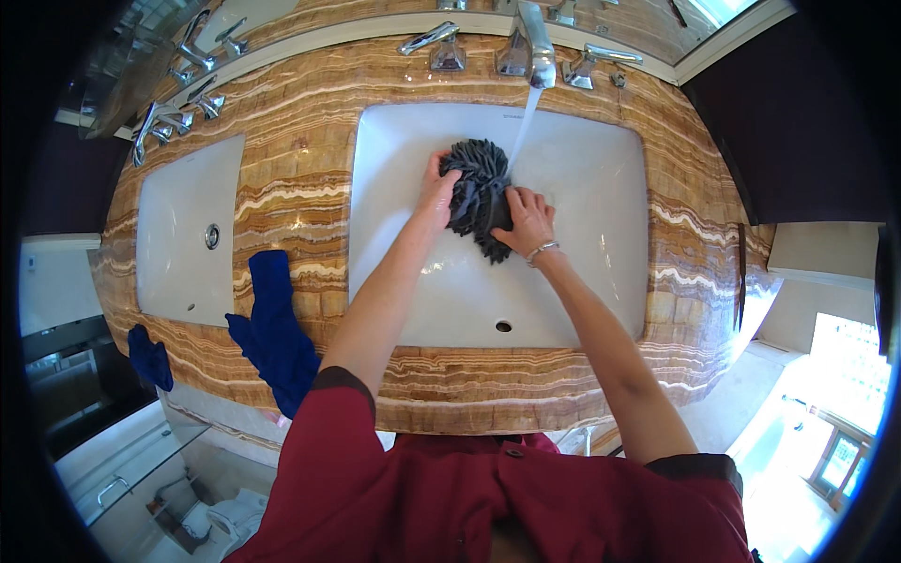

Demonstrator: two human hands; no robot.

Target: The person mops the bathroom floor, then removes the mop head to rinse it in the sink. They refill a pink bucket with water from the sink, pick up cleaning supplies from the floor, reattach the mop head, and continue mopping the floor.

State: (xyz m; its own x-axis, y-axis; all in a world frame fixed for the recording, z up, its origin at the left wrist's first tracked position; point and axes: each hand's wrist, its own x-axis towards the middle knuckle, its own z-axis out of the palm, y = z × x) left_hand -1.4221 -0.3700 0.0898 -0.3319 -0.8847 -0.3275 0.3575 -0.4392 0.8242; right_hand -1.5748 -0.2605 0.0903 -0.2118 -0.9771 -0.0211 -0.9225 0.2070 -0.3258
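Note:
A dark grey chenille cleaning mitt or mop pad (481, 190) is bunched up in the white rectangular sink basin (598, 232). My left hand (440, 186) grips its left side, thumb on top. On its lower right, my right hand (526, 219) holds the edge between thumb and fingers; a bracelet circles that wrist. Water (526, 123) runs from the chrome faucet (539, 53) and meets the fabric at its right side. The bunched pad hides the middle of the basin.
Banded brown stone countertop (295, 204) surrounds the basin. Blue cloths (274, 324) lie left of me, one hanging over the front edge. A second sink (186, 246) is farther left. Chrome lever handles (447, 53) flank the faucet. A mirror (338, 17) runs along the back.

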